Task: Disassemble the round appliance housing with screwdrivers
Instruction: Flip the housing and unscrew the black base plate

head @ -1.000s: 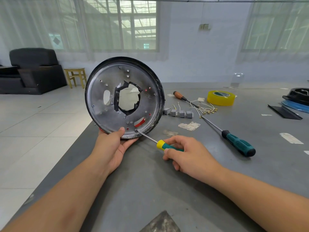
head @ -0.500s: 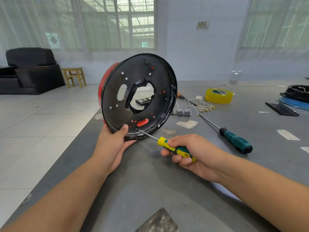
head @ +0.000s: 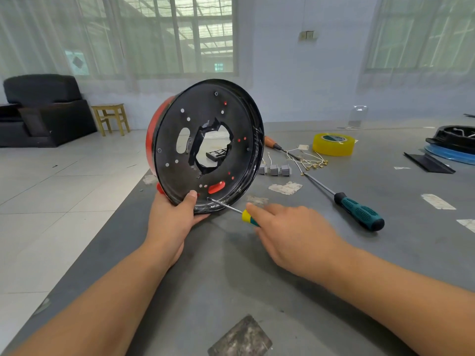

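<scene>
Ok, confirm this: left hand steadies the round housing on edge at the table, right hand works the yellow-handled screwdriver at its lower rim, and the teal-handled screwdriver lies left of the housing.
One thing is wrong: the teal-handled screwdriver lies on the table to the right of the round housing, not left, as the head view shows. The left hand, right hand and yellow-handled screwdriver are as you said.

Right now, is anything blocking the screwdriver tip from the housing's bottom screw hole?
Nothing visible. The yellow-handled screwdriver, held by the right hand, has its tip at the round housing plate, just right of the left hand thumb gripping the rim.
</scene>
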